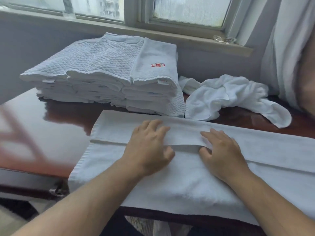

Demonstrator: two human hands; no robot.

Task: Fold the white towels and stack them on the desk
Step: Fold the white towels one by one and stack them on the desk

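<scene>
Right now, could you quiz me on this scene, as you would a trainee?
1. True or false: the left hand and right hand both rest on the long flat white towel spread on the glossy red-brown wooden desk.
2. The crumpled white towel lies where from the tall stack of folded white towels? A right of it; B on top of it; C under it.
3. Fill in: the embroidered flower on the stack is ___.
Key: 1 true; 2 A; 3 red.

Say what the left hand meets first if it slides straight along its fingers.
Likely the stack of folded towels, near its front right corner, beyond the flat towel the left hand rests on.
</scene>
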